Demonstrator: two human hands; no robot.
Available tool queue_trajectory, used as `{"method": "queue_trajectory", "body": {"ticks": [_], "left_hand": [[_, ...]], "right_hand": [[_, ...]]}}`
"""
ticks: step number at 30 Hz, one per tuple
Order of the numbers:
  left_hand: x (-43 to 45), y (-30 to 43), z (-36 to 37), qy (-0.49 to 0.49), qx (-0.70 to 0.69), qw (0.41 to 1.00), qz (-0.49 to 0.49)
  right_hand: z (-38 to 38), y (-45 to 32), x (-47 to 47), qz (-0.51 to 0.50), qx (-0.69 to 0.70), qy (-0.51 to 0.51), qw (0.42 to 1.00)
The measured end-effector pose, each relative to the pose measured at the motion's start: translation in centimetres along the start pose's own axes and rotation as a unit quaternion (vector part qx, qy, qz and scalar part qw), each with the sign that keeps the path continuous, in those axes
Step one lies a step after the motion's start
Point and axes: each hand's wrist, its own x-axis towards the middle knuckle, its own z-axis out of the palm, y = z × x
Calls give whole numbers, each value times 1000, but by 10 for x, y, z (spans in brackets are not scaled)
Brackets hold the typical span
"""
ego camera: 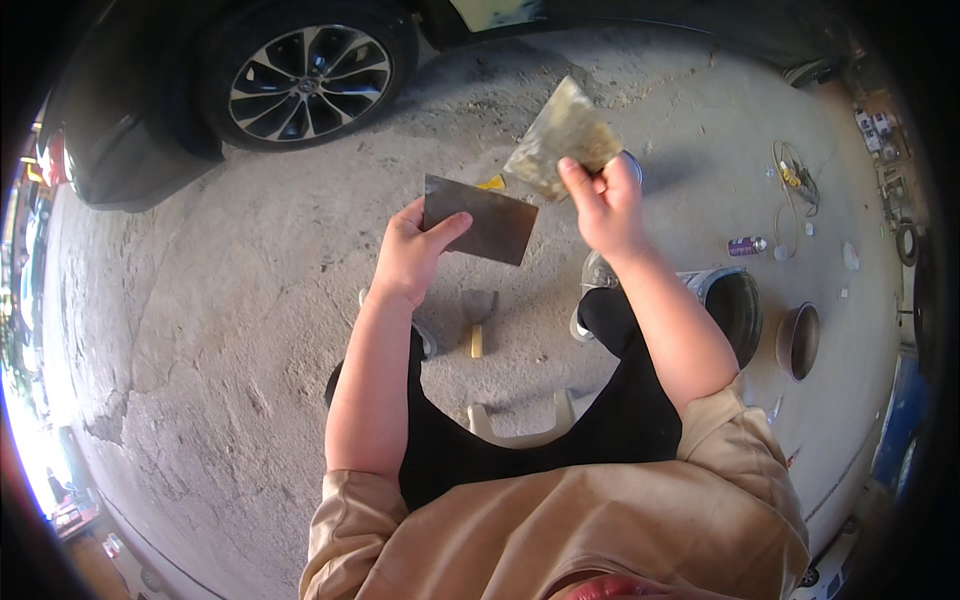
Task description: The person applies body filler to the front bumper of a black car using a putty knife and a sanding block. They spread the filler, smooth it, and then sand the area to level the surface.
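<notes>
My left hand (pixel 420 244) grips a thin dark rectangular plate (pixel 484 221) by its left end, thumb on top. Up and to the right, my right hand (pixel 606 202) pinches the lower edge of a squarish, stained sheet (pixel 566 135) with yellowish and grey smears. The plate and the sheet are apart. Behind the plate's upper edge a small yellow scraper-like piece (pixel 492 182) shows in part. A putty knife with a light handle (pixel 477 339) lies on the concrete floor between my feet. Part of a round can (pixel 632 166) shows behind my right hand.
A dark car with an alloy wheel (pixel 309 86) stands ahead. Right of my leg are a bucket (pixel 731 307) and a round bowl (pixel 799 341). Farther out lie a purple spray can (pixel 745 246) and a cable or hose (pixel 787 202). A light plastic stool (pixel 517 439) is beneath me.
</notes>
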Motion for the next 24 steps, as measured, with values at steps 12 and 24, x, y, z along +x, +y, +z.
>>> {"method": "queue_trajectory", "body": {"ticks": [12, 24], "left_hand": [[13, -21, -2, 86, -89, 990, 70], [12, 0, -6, 189, -133, 960, 157]], "right_hand": [[33, -19, -16, -129, -175, -177, 960], [24, 4, -29, 133, -502, -328, 789]]}}
